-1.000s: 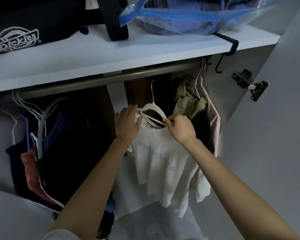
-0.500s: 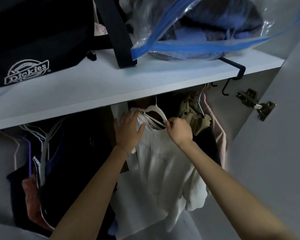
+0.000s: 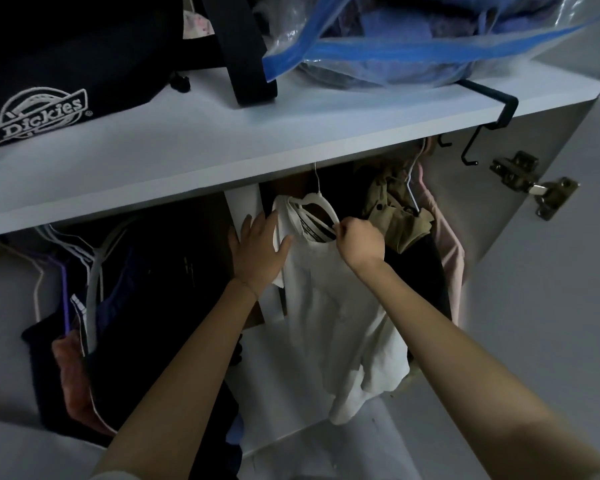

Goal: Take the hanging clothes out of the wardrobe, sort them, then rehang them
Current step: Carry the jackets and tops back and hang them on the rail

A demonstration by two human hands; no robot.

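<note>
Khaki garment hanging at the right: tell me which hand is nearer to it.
Right. The right hand pinches the white T-shirt at its collar, just beside the khaki garment. The left hand rests on the T-shirt's other shoulder, beyond the collar and farther away.

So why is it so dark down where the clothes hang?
Head view: the shelf catches the light and shades everything under it; the dark clothes on the left melt into shadow, the white shirt stands out, and the plastic bag on top glints.
</note>
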